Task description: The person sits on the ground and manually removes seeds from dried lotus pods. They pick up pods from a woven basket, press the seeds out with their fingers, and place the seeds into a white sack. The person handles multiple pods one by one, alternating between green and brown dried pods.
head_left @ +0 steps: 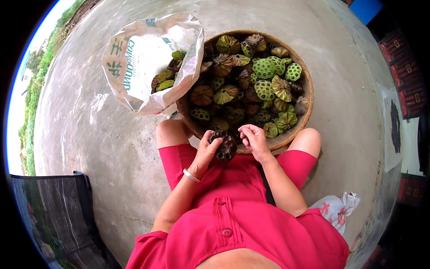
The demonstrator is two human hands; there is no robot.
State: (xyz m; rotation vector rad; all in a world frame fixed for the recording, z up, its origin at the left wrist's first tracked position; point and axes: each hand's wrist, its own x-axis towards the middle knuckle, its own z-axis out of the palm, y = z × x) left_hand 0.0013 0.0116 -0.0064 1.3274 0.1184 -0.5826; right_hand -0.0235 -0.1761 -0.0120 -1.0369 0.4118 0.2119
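Note:
My left hand (pixel 207 148) grips a dark brown lotus seed pod (pixel 225 147) with open pits in its face, held over my lap at the near rim of a round woven basket (pixel 307 111). Just right of the pod, my right hand (pixel 254 139) is raised with its fingers curled and pinched together; whether a seed sits between them cannot be made out. Filling the basket are many lotus pods, some green and studded with dark seeds like the green pod (pixel 264 68), others dry and brown like the brown pod (pixel 202 95).
A white woven sack (pixel 117 64) bearing print stands against the basket's left side, with several pods inside. Behind my right elbow lies a white and red plastic bag (pixel 331 210). Dark netting (pixel 60 215) is at lower left on the concrete floor (pixel 127 181). Red panels (pixel 404 72) line the far right.

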